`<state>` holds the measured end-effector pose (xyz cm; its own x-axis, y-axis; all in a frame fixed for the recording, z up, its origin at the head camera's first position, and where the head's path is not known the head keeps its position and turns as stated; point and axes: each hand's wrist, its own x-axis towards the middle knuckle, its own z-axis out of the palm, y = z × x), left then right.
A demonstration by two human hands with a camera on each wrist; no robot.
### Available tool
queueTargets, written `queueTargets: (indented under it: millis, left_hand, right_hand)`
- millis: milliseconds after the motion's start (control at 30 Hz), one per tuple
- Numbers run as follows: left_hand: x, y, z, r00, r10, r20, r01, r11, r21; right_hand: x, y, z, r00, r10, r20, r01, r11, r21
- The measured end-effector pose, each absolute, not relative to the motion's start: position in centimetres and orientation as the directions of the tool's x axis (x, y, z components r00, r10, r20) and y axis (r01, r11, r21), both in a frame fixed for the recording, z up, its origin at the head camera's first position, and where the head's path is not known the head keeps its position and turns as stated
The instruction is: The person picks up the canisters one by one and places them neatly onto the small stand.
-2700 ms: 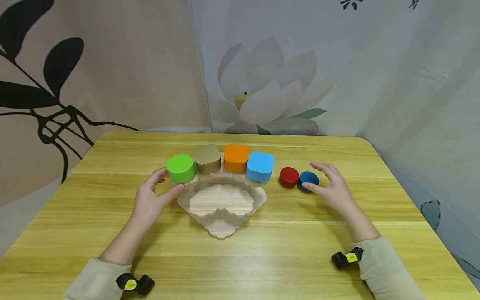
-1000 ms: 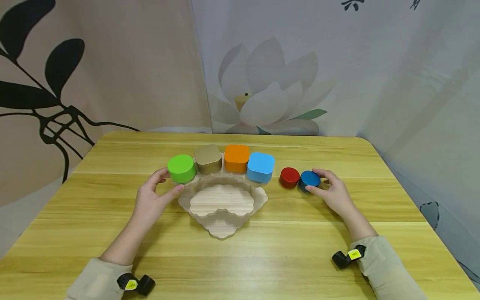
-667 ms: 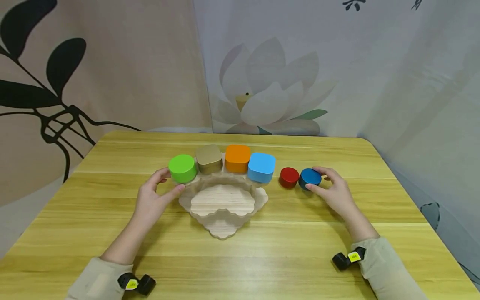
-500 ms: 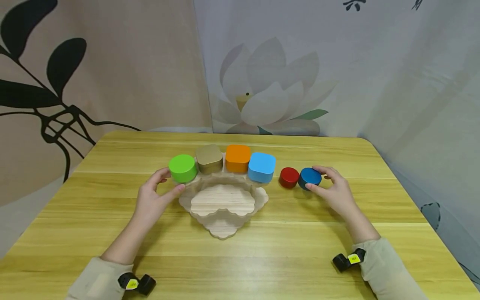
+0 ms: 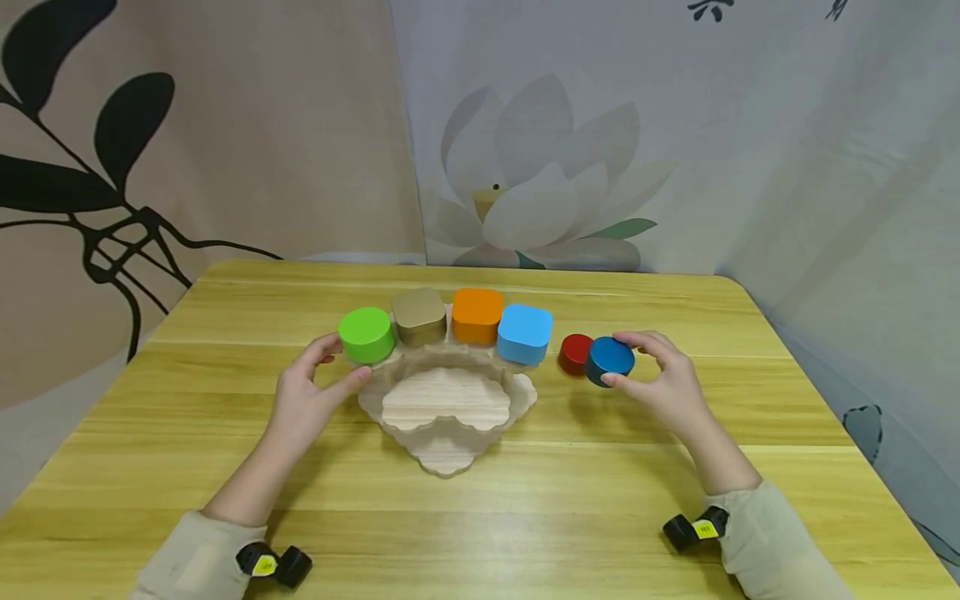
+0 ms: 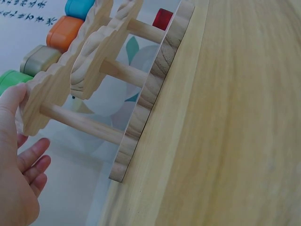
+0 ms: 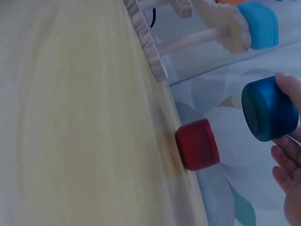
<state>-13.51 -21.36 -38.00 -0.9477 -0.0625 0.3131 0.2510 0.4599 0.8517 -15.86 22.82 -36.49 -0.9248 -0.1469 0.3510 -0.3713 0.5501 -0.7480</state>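
Note:
My right hand (image 5: 667, 383) pinches a small dark blue round container (image 5: 611, 357) between thumb and fingers. In the right wrist view, that container (image 7: 268, 108) hangs in the air, clear of the tabletop. A red round container (image 5: 574, 355) stands on the table just left of it. My left hand (image 5: 303, 404) has its thumb and index finger at the left end of a wooden tiered stand (image 5: 446, 458), pinching its top tier (image 6: 40, 106) beside a light green round container (image 5: 366, 335). The left hand's other fingers are loosely bent.
Along the stand's top tier sit a khaki container (image 5: 419, 317), an orange one (image 5: 477, 315) and a light blue one (image 5: 524, 333). Dowels carry the tiers above a thick base (image 6: 141, 113). Behind the wooden table (image 5: 487, 550) hangs a printed curtain (image 5: 300, 125).
My right hand has closed on the dark blue container, lifted it from the table and brought it slightly left and nearer, partly over the red one. The left hand stays at the stand.

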Motion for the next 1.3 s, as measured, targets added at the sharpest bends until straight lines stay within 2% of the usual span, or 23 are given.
queueTargets:
  millis: [233, 667, 1300]
  left_hand:
    - [-13.7, -21.4, -38.1, -0.943, -0.059, 0.326, 0.264, 0.463, 0.846]
    - [-13.6, -21.5, -38.1, -0.947, -0.06, 0.317, 0.256, 0.457, 0.852]
    - [-13.6, -21.5, -38.1, -0.942, -0.054, 0.332, 0.275, 0.448, 0.851]
  right_hand:
    - [-14.5, 21.4, -34.7, -0.901, -0.173, 0.398, -0.429, 0.492, -0.757]
    - [-13.0, 19.9, -33.8, -0.828, -0.228, 0.512, -0.559, 0.401, -0.726]
    - [-10.4, 14.2, -31.3, -0.777, -0.262, 0.572, -0.63, 0.343, -0.697]
